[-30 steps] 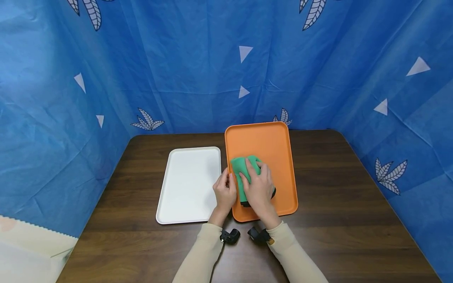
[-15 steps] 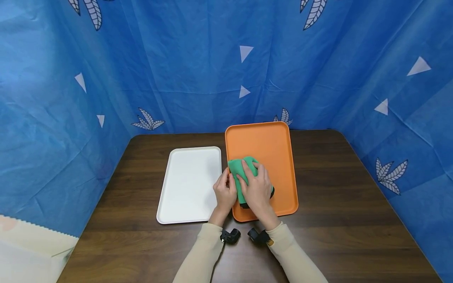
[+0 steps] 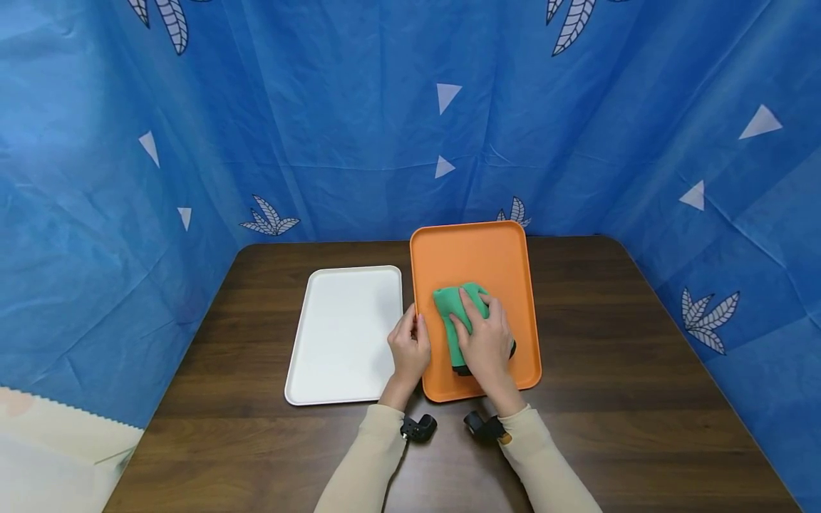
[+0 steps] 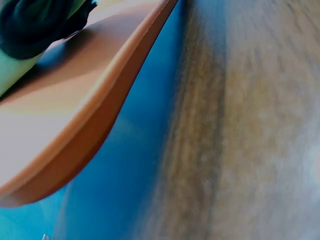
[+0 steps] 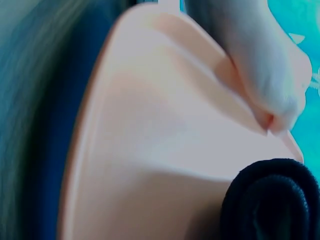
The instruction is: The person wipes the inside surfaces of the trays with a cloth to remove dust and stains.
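An orange tray point(image 3: 474, 249) lies right of the middle in the head view. My left hand point(image 3: 409, 353) pinches its left rim between thumb and fingers; in the right wrist view that left hand point(image 5: 265, 65) also shows at the rim. On the tray's lower half is a folded green cloth point(image 3: 449, 306) with a black edge. My right hand point(image 3: 485, 345) grips this cloth from above against the tray, fingers spread over it and the thumb at its left side. The cloth's black rolled edge point(image 5: 272, 205) appears close up in the right wrist view. Its underside is hidden.
A white tray point(image 3: 346, 335) lies just left of the orange one on the dark wooden table point(image 3: 609, 356). Behind and beside the table hangs a blue curtain point(image 3: 359, 128) with leaf prints and white triangles. Pale fabric point(image 3: 58, 456) shows at lower left.
My right hand and the cloth first slid slightly left to the tray's left rim, then moved right across the tray. The left hand stays on the rim.
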The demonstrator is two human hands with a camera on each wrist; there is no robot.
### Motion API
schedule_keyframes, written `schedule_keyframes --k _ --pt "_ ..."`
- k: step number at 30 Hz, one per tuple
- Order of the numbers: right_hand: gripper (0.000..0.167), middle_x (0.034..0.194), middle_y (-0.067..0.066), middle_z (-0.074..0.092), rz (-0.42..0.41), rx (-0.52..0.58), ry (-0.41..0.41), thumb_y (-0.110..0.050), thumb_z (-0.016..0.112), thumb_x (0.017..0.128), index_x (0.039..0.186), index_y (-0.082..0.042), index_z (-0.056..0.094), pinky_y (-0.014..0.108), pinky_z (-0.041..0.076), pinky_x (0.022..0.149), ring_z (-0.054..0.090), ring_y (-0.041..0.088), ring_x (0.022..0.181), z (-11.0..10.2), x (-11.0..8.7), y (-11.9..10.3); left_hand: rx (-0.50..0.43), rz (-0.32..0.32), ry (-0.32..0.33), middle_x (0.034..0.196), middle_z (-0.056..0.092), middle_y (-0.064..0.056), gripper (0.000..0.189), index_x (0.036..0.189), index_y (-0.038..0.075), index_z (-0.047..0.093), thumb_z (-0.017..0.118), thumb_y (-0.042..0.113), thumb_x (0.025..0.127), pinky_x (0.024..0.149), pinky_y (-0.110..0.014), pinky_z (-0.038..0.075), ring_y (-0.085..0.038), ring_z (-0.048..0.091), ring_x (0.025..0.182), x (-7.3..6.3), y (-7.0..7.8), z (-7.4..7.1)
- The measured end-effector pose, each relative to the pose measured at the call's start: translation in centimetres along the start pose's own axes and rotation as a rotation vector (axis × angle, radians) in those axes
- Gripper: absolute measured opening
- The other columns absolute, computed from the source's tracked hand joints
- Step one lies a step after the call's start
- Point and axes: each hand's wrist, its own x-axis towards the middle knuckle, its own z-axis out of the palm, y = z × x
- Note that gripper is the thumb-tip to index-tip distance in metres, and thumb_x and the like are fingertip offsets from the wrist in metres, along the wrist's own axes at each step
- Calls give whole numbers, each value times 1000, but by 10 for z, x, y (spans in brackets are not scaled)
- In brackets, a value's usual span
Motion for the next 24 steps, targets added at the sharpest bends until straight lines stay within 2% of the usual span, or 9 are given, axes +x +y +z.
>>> schedule_keyframes --k 6,12,16,24 --pt "47 116 26 55 99 3 22 -26 75 86 130 -13 65 51 52 63 58 39 98 -9 2 17 -7 -4 -1 62 53 -9 18 104 -10 66 57 -8 89 47 -17 39 -14 47 51 1 1 -1" --pt "47 121 25 51 246 22 11 -27 72 89 133 -12 62 56 51 70 53 41 109 -18 3 31 0 -1 2 61 52 -9 17 104 -11 65 57 -8 89 46 -17 38 -13 46 51 1 1 -1" --pt "48 123 25 49 346 29 -5 -29 70 91 134 -12 61 56 49 71 51 41 110 -23 5 38 -2 -17 -8 61 52 -9 17 104 -10 65 56 -6 90 46 -18 37 -14 46 51 0 0 -1" --pt "49 126 25 48 399 26 -15 -32 67 92 137 -13 59 57 49 70 50 40 111 -24 5 38 -2 -23 -12 62 52 -9 18 105 -10 65 56 -6 90 46 -18 38 -14 46 51 1 1 -1"
